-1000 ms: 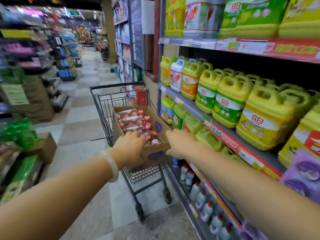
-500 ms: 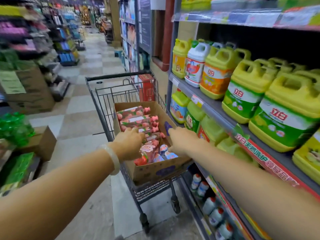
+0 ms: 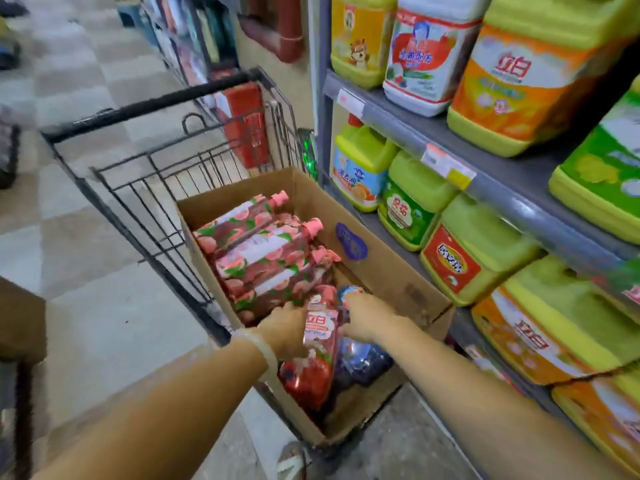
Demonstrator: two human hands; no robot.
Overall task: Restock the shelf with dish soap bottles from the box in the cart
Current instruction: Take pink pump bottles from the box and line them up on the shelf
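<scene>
Hands in box [image 3: 398,271], left [image 3: 285,327] gripping red bottle [image 3: 317,344], right [image 3: 363,317] gripping blue bottle [image 3: 360,358]

left hand [image 3: 284,329] fingers: hidden behind the red bottle [image 3: 313,355]; grip cannot be told
right hand [image 3: 363,317] fingertips: hidden against the blue bottle [image 3: 360,358], itself blurred and mostly covered
box [image 3: 391,268] bottom: hidden under the peach-print bottles [image 3: 256,251]
cart [image 3: 145,188] wheels: hidden
jugs [image 3: 526,81] at top and right: cut off by the edge
price tags [image 3: 446,166]: print too blurred to read
far aisle: blurred
</scene>
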